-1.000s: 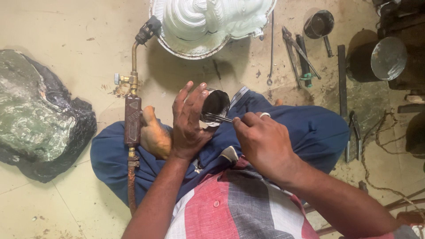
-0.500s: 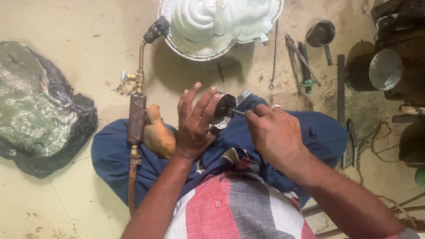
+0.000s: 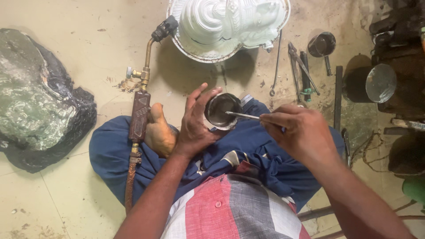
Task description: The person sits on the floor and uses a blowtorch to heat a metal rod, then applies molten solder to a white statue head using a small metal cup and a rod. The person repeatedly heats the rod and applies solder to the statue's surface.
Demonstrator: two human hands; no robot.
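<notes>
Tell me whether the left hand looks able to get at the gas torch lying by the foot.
Probably yes: the torch lies uncovered just beside the left hand, but that hand holds the small metal bowl, which it would need to put down first.

Left hand (image 3: 195, 128) cups small bowl (image 3: 222, 110) — right hand (image 3: 301, 132) pokes thin tool (image 3: 242, 115) in.

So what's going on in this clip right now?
A person sits on the floor. The left hand cups a small dark metal bowl over the lap, and the right hand holds a thin metal tool with its tip inside the bowl. A gas torch lies alongside, with a white moulded piece ahead.
</notes>
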